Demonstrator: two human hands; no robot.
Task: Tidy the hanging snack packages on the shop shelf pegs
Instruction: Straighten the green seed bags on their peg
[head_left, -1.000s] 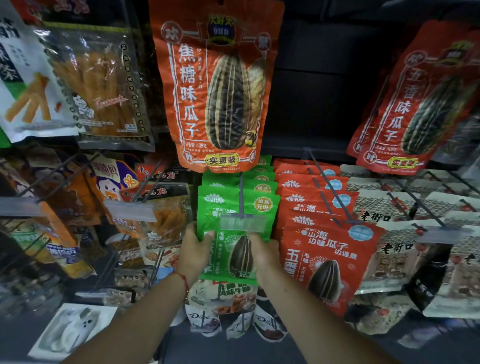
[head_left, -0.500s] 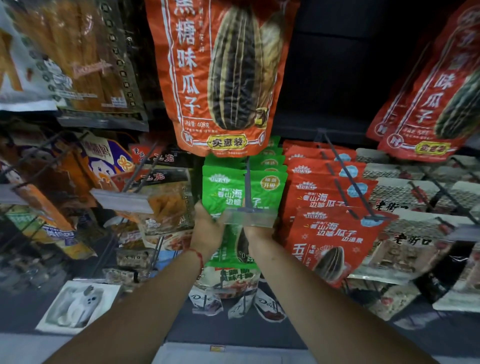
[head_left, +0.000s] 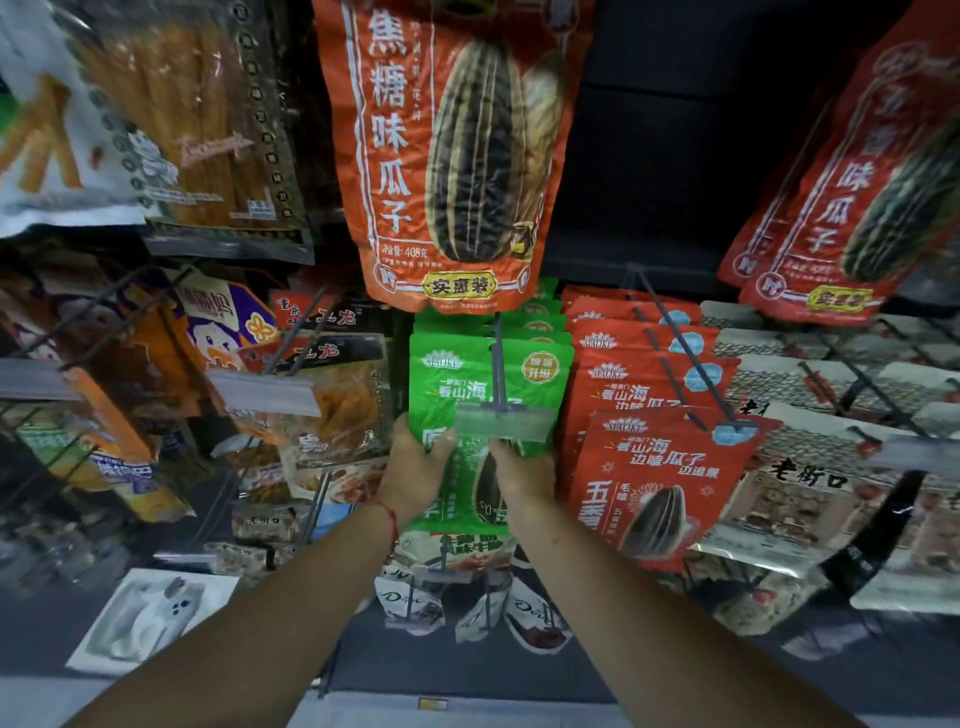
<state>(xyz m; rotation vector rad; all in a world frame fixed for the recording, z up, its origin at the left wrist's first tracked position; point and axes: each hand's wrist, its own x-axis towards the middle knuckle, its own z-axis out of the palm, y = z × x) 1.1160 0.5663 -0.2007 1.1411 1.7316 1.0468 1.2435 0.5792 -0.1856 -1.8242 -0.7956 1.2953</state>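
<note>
While both hands clasp it, green pack (head_left: 470, 382) hangs on peg (head_left: 497, 358), left hand (head_left: 415, 470) gripping its left edge, right hand (head_left: 525, 475) its right, red packs (head_left: 654, 467) just right of right hand.

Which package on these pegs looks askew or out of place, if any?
The front red seed packet, right of the green packets, hangs tilted and overlaps the grey-and-white packets beside it. The left hand and right hand hold the front green packet straight. Nothing looks torn or spilled.

dim shop, dark back panel (head_left: 649, 171), perhaps grey floor (head_left: 467, 670)
</note>
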